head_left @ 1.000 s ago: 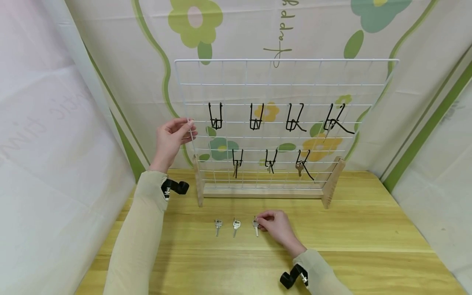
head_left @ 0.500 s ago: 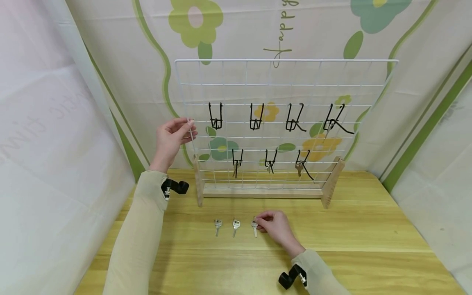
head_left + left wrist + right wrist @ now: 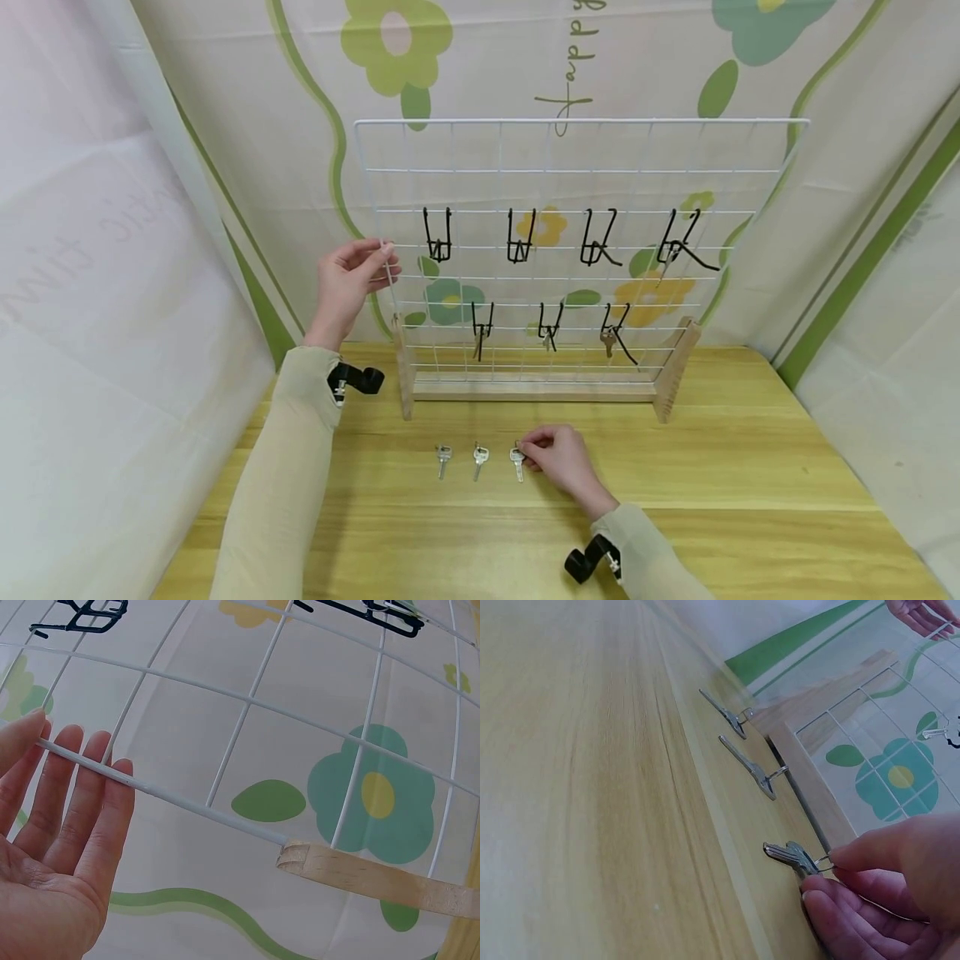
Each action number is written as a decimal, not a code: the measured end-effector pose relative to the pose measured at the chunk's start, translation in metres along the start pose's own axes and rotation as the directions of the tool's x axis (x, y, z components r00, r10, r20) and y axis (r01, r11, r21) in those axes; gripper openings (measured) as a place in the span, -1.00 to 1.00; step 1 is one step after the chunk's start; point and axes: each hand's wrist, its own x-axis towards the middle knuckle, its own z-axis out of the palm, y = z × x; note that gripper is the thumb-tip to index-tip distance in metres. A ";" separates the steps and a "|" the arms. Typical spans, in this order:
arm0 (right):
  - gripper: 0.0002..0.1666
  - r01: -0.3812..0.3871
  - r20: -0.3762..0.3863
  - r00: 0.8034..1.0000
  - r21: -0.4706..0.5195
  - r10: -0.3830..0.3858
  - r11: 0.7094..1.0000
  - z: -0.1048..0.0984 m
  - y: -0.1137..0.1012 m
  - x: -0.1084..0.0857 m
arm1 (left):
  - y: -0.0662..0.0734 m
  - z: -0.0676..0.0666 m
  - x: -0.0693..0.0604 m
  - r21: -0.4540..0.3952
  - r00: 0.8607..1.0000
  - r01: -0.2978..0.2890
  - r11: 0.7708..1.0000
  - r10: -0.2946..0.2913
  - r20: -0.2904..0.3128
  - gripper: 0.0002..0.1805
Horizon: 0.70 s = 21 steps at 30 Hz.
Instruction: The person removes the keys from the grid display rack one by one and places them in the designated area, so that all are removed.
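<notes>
My left hand (image 3: 351, 287) pinches the left edge of the white wire grid (image 3: 570, 122); in the left wrist view the thumb lies on the edge wire, fingers behind it. My right hand (image 3: 566, 462) pinches the small ring of the rightmost key (image 3: 517, 461) low over the wooden table. The right wrist view shows thumb and finger on that ring, with the key (image 3: 791, 856) pointing away from them. Two more keys, a middle one (image 3: 481, 461) and a left one (image 3: 444, 461), lie on the table in a row with it.
Black hooks hang on the grid in two rows, an upper one (image 3: 521, 242) and a lower one (image 3: 551, 329). Keys hang on the lower hooks, and one key (image 3: 670, 257) on the upper right hook. The grid's wooden base (image 3: 532, 392) stands behind the loose keys.
My right hand has shifted slightly left with the rightmost key, which lies a little nearer the middle key. The left hand has stayed on the grid's edge.
</notes>
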 end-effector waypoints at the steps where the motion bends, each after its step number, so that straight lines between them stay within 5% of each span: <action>1: -0.96 -0.004 -0.002 1.000 -0.006 0.004 1.000 0.000 0.000 0.000 | 0.000 0.000 0.000 0.000 1.000 -0.001 1.000 0.001 -0.001 -0.77; 13: -0.88 -0.022 -0.002 1.000 0.003 0.022 1.000 -0.007 -0.001 0.002 | 0.000 0.000 -0.001 0.016 1.000 0.007 1.000 -0.007 -0.007 -0.73; 21: -0.75 0.031 -0.084 0.996 0.007 -0.030 0.999 -0.032 -0.031 -0.001 | -0.001 0.000 0.000 0.011 1.000 0.001 1.000 -0.001 -0.010 -0.75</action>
